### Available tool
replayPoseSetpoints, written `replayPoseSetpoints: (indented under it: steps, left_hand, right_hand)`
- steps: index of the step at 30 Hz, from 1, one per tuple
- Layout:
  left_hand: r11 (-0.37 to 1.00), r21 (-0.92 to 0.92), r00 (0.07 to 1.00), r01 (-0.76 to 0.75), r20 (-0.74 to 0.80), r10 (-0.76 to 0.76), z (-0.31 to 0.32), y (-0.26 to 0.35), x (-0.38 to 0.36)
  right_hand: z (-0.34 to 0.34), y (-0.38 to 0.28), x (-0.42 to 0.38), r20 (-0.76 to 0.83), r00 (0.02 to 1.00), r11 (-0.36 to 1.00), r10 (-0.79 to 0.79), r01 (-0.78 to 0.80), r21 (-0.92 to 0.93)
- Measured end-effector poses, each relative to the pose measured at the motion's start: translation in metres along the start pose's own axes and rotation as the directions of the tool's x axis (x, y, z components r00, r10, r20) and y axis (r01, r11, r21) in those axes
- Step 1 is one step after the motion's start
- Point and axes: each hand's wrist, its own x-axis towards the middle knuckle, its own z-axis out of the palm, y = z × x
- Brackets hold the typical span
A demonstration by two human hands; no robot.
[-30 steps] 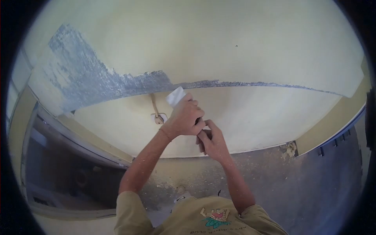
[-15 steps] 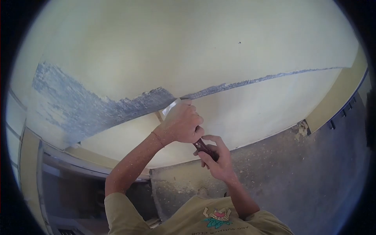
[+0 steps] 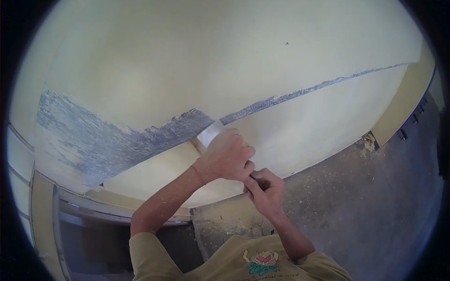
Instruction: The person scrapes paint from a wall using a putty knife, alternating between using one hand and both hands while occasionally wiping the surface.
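My left hand is closed around a scraper, its fingers near the wide metal blade. The blade's tip lies at the lower edge of a cream-painted surface, where a rough grey scraped band shows. Close below and to the right, my right hand is closed on the handle end, and the two hands nearly touch. Most of the handle is hidden by my fingers. Pale specks dot my left forearm.
A pale wall lies beyond the edge. The dusty floor carries scattered flakes, with crumbled plaster at the wall's foot. At the lower left runs a frame ledge beside a dark opening. Dark pegs line the right side.
The blade has shifted slightly right and down in view, showing more of its face. My right hand has moved up against my left, covering the dark red handle that showed before. The view has tilted.
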Motion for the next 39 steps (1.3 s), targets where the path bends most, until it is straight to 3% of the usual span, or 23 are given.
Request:
replayPoseSetpoints:
  steps: [3, 5, 8, 16, 18, 20, 25, 29, 33, 35, 39]
  left_hand:
    - [1.0, -0.012, 0.998, 0.026, -0.052, -0.027, 0.009, 0.003, -0.002]
    - [1.0, -0.009, 1.0, 0.014, -0.025, -0.014, 0.011, 0.003, -0.001]
    - [1.0, -0.011, 1.0, 0.027, 0.011, -0.027, 0.0, 0.003, 0.001]
    - [0.998, 0.003, 0.995, 0.068, 0.075, -0.068, -0.005, 0.003, 0.001]
    - [0.999, -0.036, 0.995, 0.032, -0.089, -0.035, 0.006, 0.006, 0.001]
    - [0.999, -0.006, 0.995, 0.036, -0.096, -0.037, -0.001, -0.001, 0.001]
    - [0.998, -0.046, 0.992, 0.031, -0.123, -0.036, -0.023, 0.001, 0.002]
    - [0.998, -0.047, 0.999, 0.052, -0.002, -0.052, 0.004, 0.003, 0.0]
    - [0.999, 0.005, 0.999, 0.04, -0.022, -0.04, 0.001, 0.005, -0.002]
    - [0.999, 0.04, 0.996, 0.018, 0.092, -0.021, 0.007, 0.007, 0.007]
    - [0.999, -0.001, 0.998, 0.051, 0.023, -0.051, 0.002, 0.006, 0.002]
  right_hand:
    - [0.002, 0.002, -0.006, -0.009, 0.999, 0.998, -0.03, 0.031, 0.062]
    - [-0.004, -0.003, -0.006, -0.016, 1.0, 1.0, -0.012, 0.012, 0.01]
    - [0.003, 0.0, 0.005, 0.013, 0.995, 0.993, -0.096, 0.095, 0.068]
    - [0.01, -0.005, 0.001, -0.048, 0.996, 0.991, -0.074, 0.079, 0.106]
    - [0.011, -0.005, -0.003, -0.062, 0.994, 0.987, -0.087, 0.095, 0.126]
    - [0.001, -0.008, 0.005, -0.018, 0.998, 0.998, -0.053, 0.054, 0.03]
    - [0.007, -0.024, 0.001, 0.013, 0.997, 0.995, -0.082, 0.082, 0.051]
    - [0.01, 0.001, -0.002, -0.064, 0.993, 0.988, -0.097, 0.104, 0.118]
    - [0.009, -0.003, -0.006, -0.041, 0.998, 0.992, -0.041, 0.046, 0.114]
    - [0.0, -0.004, -0.003, -0.044, 0.999, 0.993, -0.015, 0.02, 0.119]
    - [0.008, -0.003, -0.005, -0.054, 0.998, 0.987, -0.036, 0.043, 0.154]
